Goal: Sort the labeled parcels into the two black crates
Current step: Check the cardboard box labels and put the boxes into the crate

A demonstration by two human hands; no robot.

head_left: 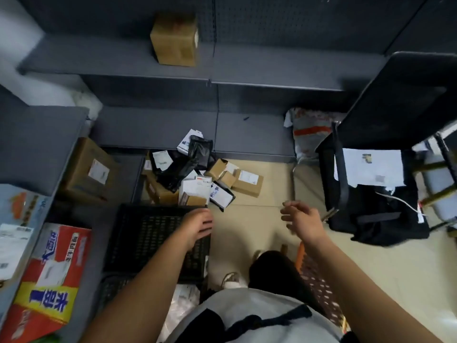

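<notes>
A heap of labeled parcels [195, 174] lies on the floor ahead: small brown boxes, white boxes and black poly bags. Just in front of it stands an empty black crate [148, 233] with a mesh bottom. A second black crate [113, 290] shows partly below it, mostly hidden by my left arm. My left hand [197, 226] rests on the near crate's right rim, fingers spread, holding nothing. My right hand [300, 219] hovers over the bare floor to the right, fingers loosely curled and empty.
Grey shelves run along the back and left, with a brown box [175, 39] on an upper shelf and a larger box [86, 169] low at left. A red carton [49, 278] sits at lower left. A black bag [371, 199] and chair stand right.
</notes>
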